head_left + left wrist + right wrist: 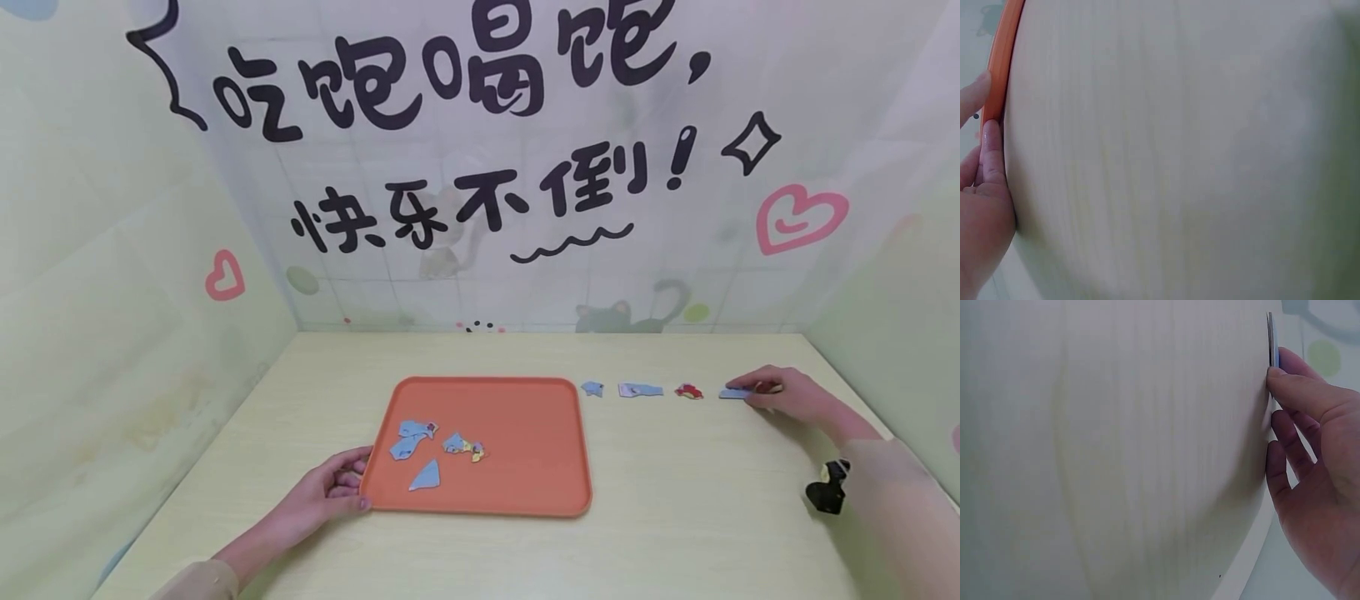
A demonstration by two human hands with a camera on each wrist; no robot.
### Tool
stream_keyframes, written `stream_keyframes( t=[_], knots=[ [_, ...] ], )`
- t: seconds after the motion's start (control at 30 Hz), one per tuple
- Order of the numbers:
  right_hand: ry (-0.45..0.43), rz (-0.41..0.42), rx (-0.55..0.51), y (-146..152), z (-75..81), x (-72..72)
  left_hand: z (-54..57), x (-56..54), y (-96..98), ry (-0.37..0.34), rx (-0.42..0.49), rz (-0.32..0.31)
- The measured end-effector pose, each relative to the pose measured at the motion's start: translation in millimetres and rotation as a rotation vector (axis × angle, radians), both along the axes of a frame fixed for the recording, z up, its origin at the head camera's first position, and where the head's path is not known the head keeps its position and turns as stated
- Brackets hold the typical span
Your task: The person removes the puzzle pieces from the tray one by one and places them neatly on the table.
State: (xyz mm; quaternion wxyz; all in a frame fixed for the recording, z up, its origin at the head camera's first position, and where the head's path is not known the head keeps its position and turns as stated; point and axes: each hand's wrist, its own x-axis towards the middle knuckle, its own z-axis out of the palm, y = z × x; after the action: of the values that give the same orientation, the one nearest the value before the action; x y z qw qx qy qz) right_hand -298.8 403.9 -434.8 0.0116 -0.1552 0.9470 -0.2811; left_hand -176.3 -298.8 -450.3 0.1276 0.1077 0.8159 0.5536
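My left hand (322, 496) holds the left edge of an orange tray (525, 450), thumb at the rim and fingers along the outer side. In the left wrist view that hand (988, 181) grips the orange rim (1005, 56). At the far right, my right hand (787, 398) pinches a flat blue puzzle piece (733, 393) at the table surface. From the right wrist view, the thumb and index finger of the hand (1329, 450) hold the thin piece (1274, 347) edge-on. Blue puzzle pieces (426, 476) and a blue-and-yellow cluster (454, 443) lie on the tray.
Left of the pinched piece, a red piece (688, 391), a long blue-and-pink piece (641, 390) and a small blue piece (592, 388) lie in a row on the table (697, 517). A printed backdrop (465, 292) stands behind. A black device (828, 487) sits at the right wrist.
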Motion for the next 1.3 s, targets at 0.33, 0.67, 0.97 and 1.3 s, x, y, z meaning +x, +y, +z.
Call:
stream_keyframes(
  t=[0.33, 0.67, 0.97, 1.3],
  knots=[
    [-0.012, 0.004, -0.013, 0.9, -1.8, 0.1, -0.8, 0.5, -0.8, 0.013, -0.002, -0.009],
    [-0.025, 0.004, -0.022, 1.7, -1.8, -1.1, 0.6, 0.1, 0.5, -0.002, -0.003, 0.005],
    [-0.051, 0.019, -0.012, -2.2, 1.9, -1.0, -0.1, 0.2, 0.1, -0.028, -0.007, 0.025],
    [-0.073, -0.021, 0.044, -14.8, 14.7, -13.2, -0.1, -0.1, -0.9, -0.006, -0.002, 0.011]
  ],
)
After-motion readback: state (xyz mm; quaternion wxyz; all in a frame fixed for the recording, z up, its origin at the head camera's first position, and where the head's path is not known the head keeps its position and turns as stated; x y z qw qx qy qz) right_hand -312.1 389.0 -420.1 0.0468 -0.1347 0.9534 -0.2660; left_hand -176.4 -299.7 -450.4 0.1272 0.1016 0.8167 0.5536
